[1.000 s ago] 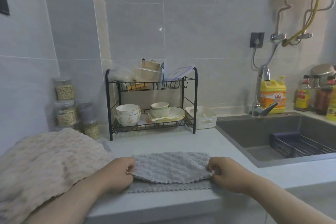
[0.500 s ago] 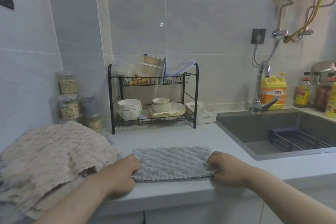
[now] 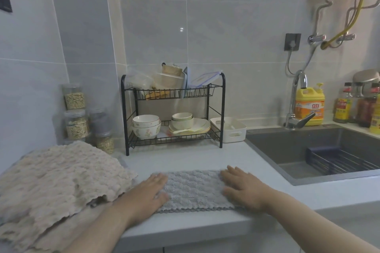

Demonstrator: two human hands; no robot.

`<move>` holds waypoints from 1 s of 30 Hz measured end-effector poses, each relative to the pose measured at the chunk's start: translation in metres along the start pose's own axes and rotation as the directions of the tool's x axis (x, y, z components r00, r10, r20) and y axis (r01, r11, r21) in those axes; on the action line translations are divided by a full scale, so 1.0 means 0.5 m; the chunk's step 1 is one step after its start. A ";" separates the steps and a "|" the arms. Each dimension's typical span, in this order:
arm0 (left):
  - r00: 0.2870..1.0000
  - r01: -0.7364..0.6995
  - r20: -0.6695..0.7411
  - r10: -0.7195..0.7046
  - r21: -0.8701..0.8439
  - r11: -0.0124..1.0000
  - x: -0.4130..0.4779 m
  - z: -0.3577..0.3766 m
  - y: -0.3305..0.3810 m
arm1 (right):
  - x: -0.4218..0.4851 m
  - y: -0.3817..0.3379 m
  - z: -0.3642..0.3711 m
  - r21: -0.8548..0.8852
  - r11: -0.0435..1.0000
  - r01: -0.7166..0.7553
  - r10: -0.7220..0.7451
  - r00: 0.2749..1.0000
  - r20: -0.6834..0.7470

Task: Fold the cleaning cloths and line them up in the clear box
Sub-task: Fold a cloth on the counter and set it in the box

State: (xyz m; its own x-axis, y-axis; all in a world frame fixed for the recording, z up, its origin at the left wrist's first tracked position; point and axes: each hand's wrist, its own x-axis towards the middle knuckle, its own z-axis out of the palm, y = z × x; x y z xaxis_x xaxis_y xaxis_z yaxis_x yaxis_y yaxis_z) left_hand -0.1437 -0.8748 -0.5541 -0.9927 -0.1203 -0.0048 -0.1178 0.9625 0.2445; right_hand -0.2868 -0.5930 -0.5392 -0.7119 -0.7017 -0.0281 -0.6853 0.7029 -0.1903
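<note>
1. A grey cleaning cloth (image 3: 193, 190), folded into a flat strip, lies on the pale bench (image 3: 205, 160) close to its front edge, in front of the black dish rack (image 3: 173, 113).
2. The left hand (image 3: 151, 193) lies palm down on the cloth's left end, fingers spread flat and gripping nothing.
3. The right hand (image 3: 241, 188) lies flat on the cloth's right end, fingers extended toward the rack, likewise gripping nothing.
4. The bare middle of the cloth shows between the two hands; its scalloped front hem runs along the bench edge.
5. A loose heap of beige cloths (image 3: 55, 187) lies to the left of the grey cloth, just beside the left forearm.
6. A small white bin (image 3: 229, 129) stands just right of the rack, with the sink (image 3: 320, 150) beyond it.
7. Clear jars (image 3: 77, 117) of grain stand stacked left of the rack, against the wall.
</note>
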 end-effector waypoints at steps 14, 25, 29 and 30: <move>0.994 0.108 -0.014 -0.107 0.178 0.978 0.017 -0.005 0.035 | 0.038 -0.004 -0.006 0.168 0.916 -0.365 0.388 0.913 -0.127; 0.988 -0.038 0.152 0.012 0.173 0.984 0.131 0.037 0.212 | 0.031 0.034 -0.060 0.742 0.582 -0.333 0.507 0.862 -0.011; 0.991 -0.064 0.123 0.047 0.139 0.988 0.131 0.040 0.211 | 0.035 0.029 -0.080 0.779 0.560 -0.284 0.497 0.867 -0.040; 0.994 -0.080 0.081 0.072 0.097 0.992 0.124 0.038 0.204 | 0.038 0.020 -0.088 0.786 0.562 -0.259 0.483 0.874 -0.057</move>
State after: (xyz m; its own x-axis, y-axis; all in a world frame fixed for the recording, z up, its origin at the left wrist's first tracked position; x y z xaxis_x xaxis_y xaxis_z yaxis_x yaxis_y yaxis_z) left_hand -0.2178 -0.7793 -0.5480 -0.9974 -0.0301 -0.0659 -0.0396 0.9881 0.1489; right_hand -0.3136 -0.5941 -0.4982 -0.9618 -0.2670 -0.0601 -0.0802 0.4850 -0.8708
